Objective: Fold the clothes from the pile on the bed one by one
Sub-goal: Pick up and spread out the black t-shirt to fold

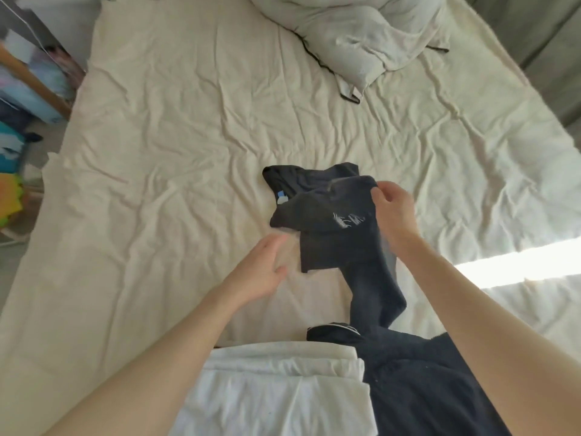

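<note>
A dark grey shirt (333, 221) with a small white print and a blue neck label hangs crumpled above the middle of the bed (176, 146). My right hand (393, 209) pinches its upper right edge and lifts it. My left hand (264, 269) hovers open just left of the shirt's lower edge, fingers apart, holding nothing. The shirt's tail trails down to a heap of dark clothes (421, 382) at the near edge. A folded white garment (276, 394) lies to the left of that heap, between my forearms.
A rumpled white duvet and pillow (361, 36) sit at the bed's far end. Shelves with colourful items (25, 89) stand off the bed's left side. A bright strip of sunlight (518, 265) crosses the sheet on the right.
</note>
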Demonstrator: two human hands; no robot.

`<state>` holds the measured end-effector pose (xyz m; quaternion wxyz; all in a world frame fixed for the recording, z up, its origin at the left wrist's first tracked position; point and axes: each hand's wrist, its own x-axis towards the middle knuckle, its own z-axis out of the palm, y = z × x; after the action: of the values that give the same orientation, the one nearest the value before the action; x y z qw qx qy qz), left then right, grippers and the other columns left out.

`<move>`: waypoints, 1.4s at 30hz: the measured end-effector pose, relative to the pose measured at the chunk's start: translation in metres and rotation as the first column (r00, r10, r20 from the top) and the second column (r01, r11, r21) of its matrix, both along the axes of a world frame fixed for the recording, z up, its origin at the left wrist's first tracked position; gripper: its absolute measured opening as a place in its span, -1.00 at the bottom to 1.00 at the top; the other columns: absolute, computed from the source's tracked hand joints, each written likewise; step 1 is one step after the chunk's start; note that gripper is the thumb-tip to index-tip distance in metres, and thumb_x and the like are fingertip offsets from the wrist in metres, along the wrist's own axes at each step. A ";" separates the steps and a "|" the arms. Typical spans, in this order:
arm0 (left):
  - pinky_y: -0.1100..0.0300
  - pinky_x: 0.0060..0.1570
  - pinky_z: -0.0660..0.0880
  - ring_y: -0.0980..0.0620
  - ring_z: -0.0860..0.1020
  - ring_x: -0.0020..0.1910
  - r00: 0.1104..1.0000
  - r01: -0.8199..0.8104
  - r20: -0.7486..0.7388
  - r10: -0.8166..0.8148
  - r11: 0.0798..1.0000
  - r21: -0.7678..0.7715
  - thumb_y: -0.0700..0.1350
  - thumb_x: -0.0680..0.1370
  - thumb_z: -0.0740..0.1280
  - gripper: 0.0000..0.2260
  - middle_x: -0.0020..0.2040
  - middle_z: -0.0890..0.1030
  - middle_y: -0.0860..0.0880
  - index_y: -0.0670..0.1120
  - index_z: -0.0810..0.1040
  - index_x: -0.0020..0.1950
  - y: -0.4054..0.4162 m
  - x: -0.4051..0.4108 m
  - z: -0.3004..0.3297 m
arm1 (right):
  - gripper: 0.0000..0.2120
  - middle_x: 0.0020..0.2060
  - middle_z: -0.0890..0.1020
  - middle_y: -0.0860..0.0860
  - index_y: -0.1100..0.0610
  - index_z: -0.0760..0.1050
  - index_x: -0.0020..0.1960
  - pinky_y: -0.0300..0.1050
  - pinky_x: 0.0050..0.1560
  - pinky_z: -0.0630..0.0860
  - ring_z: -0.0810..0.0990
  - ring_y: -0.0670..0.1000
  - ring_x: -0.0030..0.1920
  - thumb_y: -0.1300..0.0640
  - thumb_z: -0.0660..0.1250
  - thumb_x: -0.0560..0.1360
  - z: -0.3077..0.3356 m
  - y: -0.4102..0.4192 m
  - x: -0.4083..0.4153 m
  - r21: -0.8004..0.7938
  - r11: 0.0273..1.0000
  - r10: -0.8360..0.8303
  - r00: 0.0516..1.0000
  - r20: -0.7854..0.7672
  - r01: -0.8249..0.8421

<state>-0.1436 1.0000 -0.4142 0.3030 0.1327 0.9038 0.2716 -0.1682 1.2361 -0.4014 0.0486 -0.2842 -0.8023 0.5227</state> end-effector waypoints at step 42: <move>0.23 -0.47 0.54 0.02 0.56 -0.33 0.537 -0.760 0.523 0.662 0.110 0.641 -0.35 0.53 0.29 -0.86 -0.29 0.55 -0.12 -0.21 0.47 -0.22 -0.306 -0.035 0.352 | -0.90 -0.27 0.60 0.15 0.26 0.57 -0.04 -0.14 -0.21 0.36 0.48 -0.03 -0.26 0.23 0.37 0.48 0.214 -0.410 0.100 -0.085 0.917 0.386 0.921 -0.057 -0.390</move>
<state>-0.1782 0.6937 -0.0622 0.0812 -0.2070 0.5927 0.7742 -0.0678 0.8265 -0.1874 -0.0537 -0.1111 -0.8160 0.5648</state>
